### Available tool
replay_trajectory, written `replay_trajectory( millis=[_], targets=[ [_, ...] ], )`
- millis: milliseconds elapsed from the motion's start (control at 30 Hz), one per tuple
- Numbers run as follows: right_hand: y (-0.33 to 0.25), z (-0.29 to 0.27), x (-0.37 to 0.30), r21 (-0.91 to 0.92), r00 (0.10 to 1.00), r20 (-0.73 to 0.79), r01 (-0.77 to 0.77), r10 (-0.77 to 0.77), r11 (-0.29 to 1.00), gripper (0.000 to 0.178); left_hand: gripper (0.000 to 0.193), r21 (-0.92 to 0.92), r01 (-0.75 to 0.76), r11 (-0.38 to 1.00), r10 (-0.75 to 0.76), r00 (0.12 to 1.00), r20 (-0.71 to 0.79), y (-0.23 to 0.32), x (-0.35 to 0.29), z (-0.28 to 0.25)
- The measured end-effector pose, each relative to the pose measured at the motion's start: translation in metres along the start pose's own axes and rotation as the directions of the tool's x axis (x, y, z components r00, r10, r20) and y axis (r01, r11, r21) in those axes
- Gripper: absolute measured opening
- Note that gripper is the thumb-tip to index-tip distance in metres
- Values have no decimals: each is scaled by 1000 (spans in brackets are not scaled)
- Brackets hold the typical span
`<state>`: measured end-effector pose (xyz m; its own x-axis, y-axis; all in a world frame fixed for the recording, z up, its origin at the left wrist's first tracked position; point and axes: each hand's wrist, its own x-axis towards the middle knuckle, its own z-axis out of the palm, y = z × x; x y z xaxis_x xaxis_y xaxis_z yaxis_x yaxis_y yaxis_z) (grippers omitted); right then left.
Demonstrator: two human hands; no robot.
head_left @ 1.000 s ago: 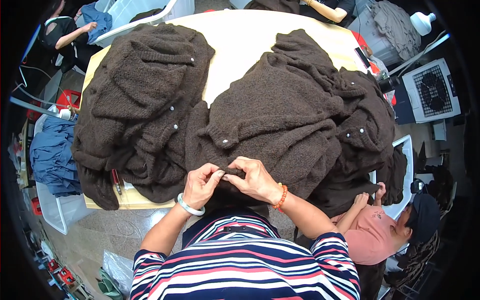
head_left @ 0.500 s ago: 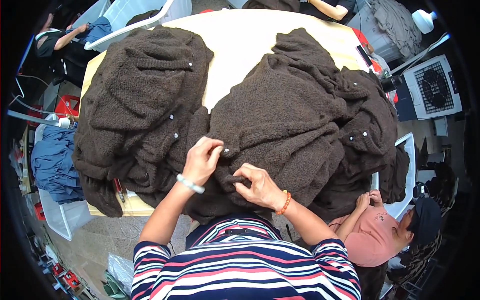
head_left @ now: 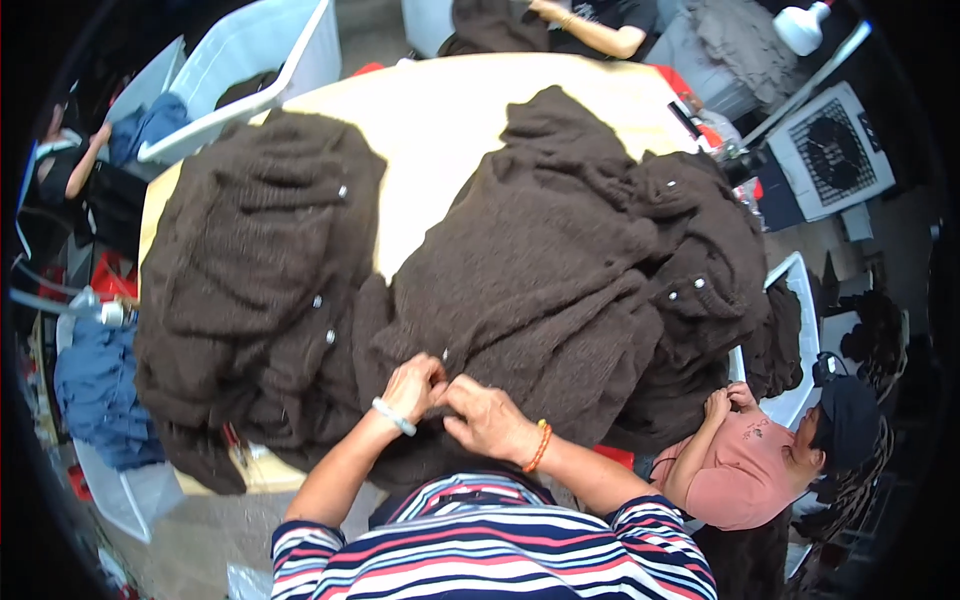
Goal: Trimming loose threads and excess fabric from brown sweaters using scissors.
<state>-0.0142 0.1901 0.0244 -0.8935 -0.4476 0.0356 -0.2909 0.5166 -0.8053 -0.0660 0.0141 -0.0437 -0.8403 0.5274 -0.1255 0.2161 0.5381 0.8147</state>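
A dark brown knit garment [head_left: 540,260] spreads across the middle of the table, one small shiny button [head_left: 445,354] showing near my fingers. At its near edge my left hand [head_left: 413,390] is closed, thumb and fingers pinching the knit just below that button. Right beside it, almost touching, my right hand [head_left: 488,415] is also closed with bent fingers on the garment's edge. What lies between the fingertips is small and partly hidden. To the left lies a heap of brown knit garments [head_left: 250,250] with shiny buttons; another buttoned brown garment [head_left: 715,240] is bunched at the right.
The pale wooden table [head_left: 430,130] shows between the piles. A red-handled tool [head_left: 232,436] lies at its near left edge. White bins [head_left: 300,75] and blue cloth [head_left: 100,385] stand leftward. A co-worker in pink [head_left: 740,460] sits close at right; others work at the far side.
My hands have come together at the garment's near edge; the right moved left toward the left hand. The view has shifted, so the table and piles sit lower and further left.
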Motion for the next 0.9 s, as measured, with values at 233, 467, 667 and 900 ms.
replay_trajectory(
  millis=[233,467,667,900],
  targets=[
    [-8,2,4,-113,999,-48,-9,4,994,27,9,-649,384,657,-252,923,291,12,-9,-27],
    [-21,-3,8,-135,976,-213,-66,36,989,30,9,-847,455,275,-227,887,402,14,-13,-34],
    [-13,1,3,-165,984,-172,-69,40,984,32,10,-850,447,279,-138,894,425,10,-14,-34],
    [1,-4,9,-104,978,-210,-41,19,994,27,23,-777,265,571,-162,964,210,34,-25,-47]
  ],
)
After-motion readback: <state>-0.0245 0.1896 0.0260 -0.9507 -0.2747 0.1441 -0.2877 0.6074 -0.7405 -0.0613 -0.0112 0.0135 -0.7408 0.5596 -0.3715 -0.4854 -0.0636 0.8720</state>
